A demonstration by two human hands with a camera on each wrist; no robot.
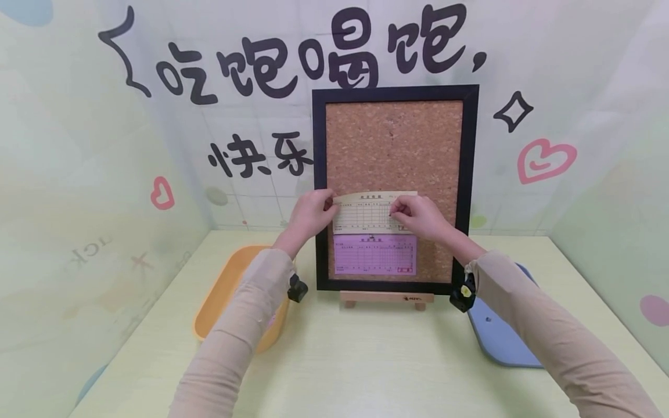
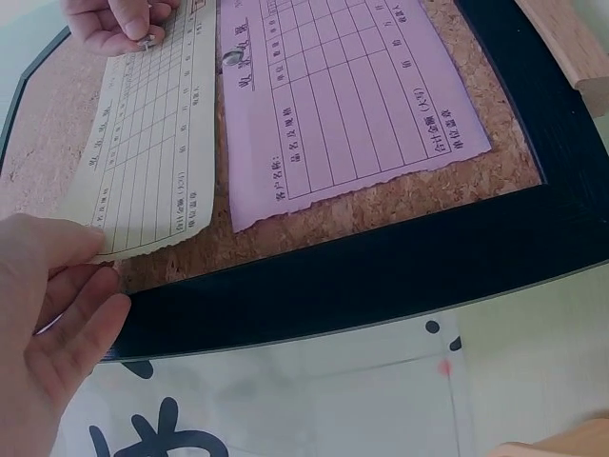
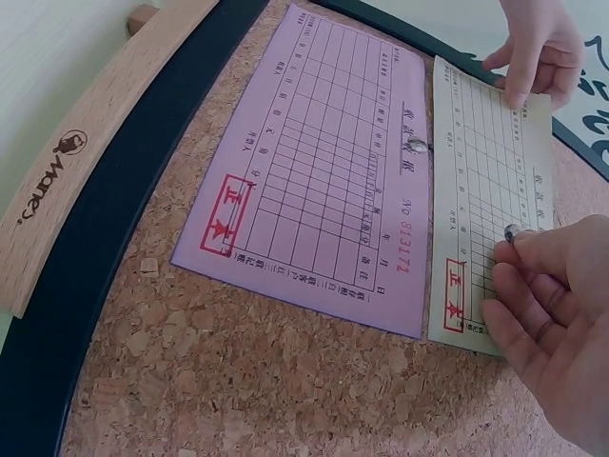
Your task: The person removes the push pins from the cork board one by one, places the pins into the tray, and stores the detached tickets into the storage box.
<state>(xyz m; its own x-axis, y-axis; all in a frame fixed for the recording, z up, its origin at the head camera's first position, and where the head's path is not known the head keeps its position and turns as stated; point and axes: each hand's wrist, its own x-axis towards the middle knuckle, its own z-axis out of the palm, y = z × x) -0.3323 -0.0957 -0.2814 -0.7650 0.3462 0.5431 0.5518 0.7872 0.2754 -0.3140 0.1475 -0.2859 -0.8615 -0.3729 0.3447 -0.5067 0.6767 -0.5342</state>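
A pale yellow receipt slip [image 1: 360,217] lies against a black-framed cork board [image 1: 394,145], just above a pink receipt slip [image 1: 373,255]. My left hand [image 1: 315,212] pinches the yellow slip's left end, thumb on its face and fingers behind the edge, as the left wrist view shows. Between thumb and fingertips, my right hand [image 1: 420,217] holds a small shiny pushpin [image 3: 512,232] at the yellow slip's printed grid. A similar pushpin [image 3: 417,146] sits at the pink slip's top edge. Red stamped boxes mark both slips.
The board leans on a small wooden easel [image 1: 387,297]. An orange tub [image 1: 219,302] stands at the left, partly behind my left sleeve. On the right, a blue board [image 1: 504,337] lies under my right forearm. A printed wall [image 1: 251,191] rises right behind.
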